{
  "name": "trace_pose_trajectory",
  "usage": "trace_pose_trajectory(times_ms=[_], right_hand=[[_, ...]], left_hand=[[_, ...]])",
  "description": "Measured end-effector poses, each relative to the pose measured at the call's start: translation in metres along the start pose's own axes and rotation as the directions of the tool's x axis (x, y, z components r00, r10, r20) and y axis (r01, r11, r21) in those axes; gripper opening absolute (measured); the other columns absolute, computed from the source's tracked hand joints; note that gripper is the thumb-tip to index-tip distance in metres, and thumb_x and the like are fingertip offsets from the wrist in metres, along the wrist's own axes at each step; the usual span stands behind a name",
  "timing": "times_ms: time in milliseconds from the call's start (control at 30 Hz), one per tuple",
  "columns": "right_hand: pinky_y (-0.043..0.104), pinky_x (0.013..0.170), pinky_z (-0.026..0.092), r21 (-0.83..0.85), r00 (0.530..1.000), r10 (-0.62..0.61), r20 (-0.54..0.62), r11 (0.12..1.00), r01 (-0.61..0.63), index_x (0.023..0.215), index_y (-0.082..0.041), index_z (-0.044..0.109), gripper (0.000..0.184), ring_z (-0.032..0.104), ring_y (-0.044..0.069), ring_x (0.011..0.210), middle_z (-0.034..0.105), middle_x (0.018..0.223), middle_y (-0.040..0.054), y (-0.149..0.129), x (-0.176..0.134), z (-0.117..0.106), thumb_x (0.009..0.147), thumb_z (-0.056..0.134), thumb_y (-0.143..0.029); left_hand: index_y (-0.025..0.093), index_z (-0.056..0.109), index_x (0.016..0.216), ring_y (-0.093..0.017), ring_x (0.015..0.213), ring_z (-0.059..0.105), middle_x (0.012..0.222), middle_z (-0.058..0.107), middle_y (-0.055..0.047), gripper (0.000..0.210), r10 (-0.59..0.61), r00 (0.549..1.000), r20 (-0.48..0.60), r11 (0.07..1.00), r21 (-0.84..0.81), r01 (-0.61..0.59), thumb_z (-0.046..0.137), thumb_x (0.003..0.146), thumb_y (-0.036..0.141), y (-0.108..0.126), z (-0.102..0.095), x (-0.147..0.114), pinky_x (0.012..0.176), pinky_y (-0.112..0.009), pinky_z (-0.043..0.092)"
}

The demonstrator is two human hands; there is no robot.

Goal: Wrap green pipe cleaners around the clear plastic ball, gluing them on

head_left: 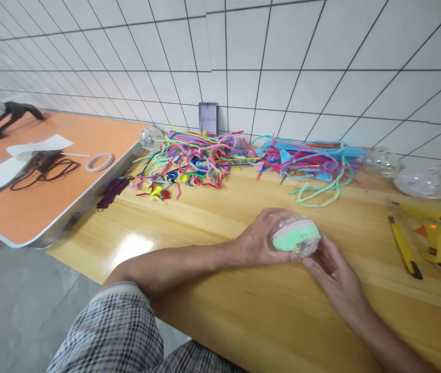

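Note:
Between my two hands is a clear plastic ball point(297, 236) with a pale pink band and a mint-green band across it. My left hand point(257, 239) wraps round its left side, thumb along the lower edge. On the right side, my right hand point(335, 269) curves against the ball with thumb and fingertips touching it. The ball is held just above the wooden table point(220, 295). Its underside and some of my fingertips are hidden, and the bands are slightly blurred.
Bent pipe cleaners point(200, 160) and a blue-pink bundle point(313, 155) lie by the tiled wall. Clear balloon-like balls point(426, 182) sit far right. A yellow glue gun point(440, 233) with a lit light and a yellow utility knife point(404, 247) lie right. An orange folding table point(49, 197) adjoins left.

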State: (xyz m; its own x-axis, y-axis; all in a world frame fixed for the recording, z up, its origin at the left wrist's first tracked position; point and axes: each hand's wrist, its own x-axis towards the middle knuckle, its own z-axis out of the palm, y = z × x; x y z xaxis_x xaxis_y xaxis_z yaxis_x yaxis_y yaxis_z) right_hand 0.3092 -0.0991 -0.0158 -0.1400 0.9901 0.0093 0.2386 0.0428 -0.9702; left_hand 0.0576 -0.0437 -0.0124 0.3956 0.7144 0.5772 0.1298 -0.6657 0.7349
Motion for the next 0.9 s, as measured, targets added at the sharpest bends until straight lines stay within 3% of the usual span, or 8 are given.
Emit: trace_pose_trajectory(times_ms=[233, 333, 467, 800, 900], right_hand=[[0.060, 0.130, 0.057, 0.001, 0.999, -0.046, 0.013, 0.999, 0.046, 0.167, -0.035, 0.055, 0.074, 0.068, 0.034, 0.154, 0.063, 0.172, 0.0137, -0.002, 0.001, 0.003, 0.102, 0.082, -0.055], [0.062, 0.128, 0.058, -0.018, 0.997, -0.075, 0.037, 0.997, 0.076, 0.169, -0.032, 0.053, 0.074, 0.070, 0.034, 0.152, 0.063, 0.172, 0.0158, -0.006, 0.001, 0.005, 0.103, 0.080, -0.054], [0.063, 0.128, 0.058, -0.035, 0.995, -0.093, 0.036, 0.995, 0.094, 0.168, -0.032, 0.054, 0.072, 0.070, 0.035, 0.151, 0.064, 0.171, 0.0152, -0.008, 0.001, 0.006, 0.105, 0.077, -0.058], [0.061, 0.128, 0.059, -0.015, 0.999, -0.038, 0.028, 0.999, 0.039, 0.164, -0.037, 0.058, 0.071, 0.071, 0.037, 0.150, 0.067, 0.168, 0.0101, -0.001, 0.001, 0.003, 0.101, 0.080, -0.061], [0.063, 0.130, 0.056, -0.016, 1.000, -0.021, 0.013, 1.000, 0.021, 0.163, -0.036, 0.059, 0.072, 0.069, 0.037, 0.151, 0.067, 0.169, 0.0104, -0.003, 0.002, 0.002, 0.100, 0.081, -0.063]], left_hand=[[0.029, 0.018, 0.179, -0.045, 0.167, 0.046, 0.174, 0.046, -0.025, 0.121, -0.047, 0.998, 0.039, 0.998, 0.035, 0.045, 0.095, 0.089, 0.056, -0.004, -0.003, -0.010, 0.136, -0.070, 0.045], [0.027, 0.020, 0.180, -0.048, 0.170, 0.041, 0.176, 0.043, -0.027, 0.127, -0.058, 0.997, 0.042, 0.998, 0.039, 0.056, 0.098, 0.085, 0.063, -0.005, -0.004, -0.013, 0.139, -0.072, 0.041], [0.029, 0.024, 0.179, -0.045, 0.165, 0.049, 0.172, 0.050, -0.024, 0.120, -0.073, 0.996, 0.058, 0.996, 0.055, 0.070, 0.093, 0.089, 0.066, -0.005, -0.006, -0.013, 0.136, -0.068, 0.047], [0.031, 0.021, 0.179, -0.046, 0.169, 0.044, 0.176, 0.046, -0.023, 0.131, -0.095, 0.994, 0.057, 0.995, 0.047, 0.093, 0.099, 0.081, 0.070, -0.003, -0.002, -0.008, 0.139, -0.070, 0.042], [0.030, 0.023, 0.179, -0.046, 0.170, 0.044, 0.177, 0.045, -0.023, 0.124, -0.061, 0.997, 0.056, 0.998, 0.011, 0.060, 0.095, 0.086, 0.069, -0.001, -0.005, -0.007, 0.140, -0.069, 0.041]])
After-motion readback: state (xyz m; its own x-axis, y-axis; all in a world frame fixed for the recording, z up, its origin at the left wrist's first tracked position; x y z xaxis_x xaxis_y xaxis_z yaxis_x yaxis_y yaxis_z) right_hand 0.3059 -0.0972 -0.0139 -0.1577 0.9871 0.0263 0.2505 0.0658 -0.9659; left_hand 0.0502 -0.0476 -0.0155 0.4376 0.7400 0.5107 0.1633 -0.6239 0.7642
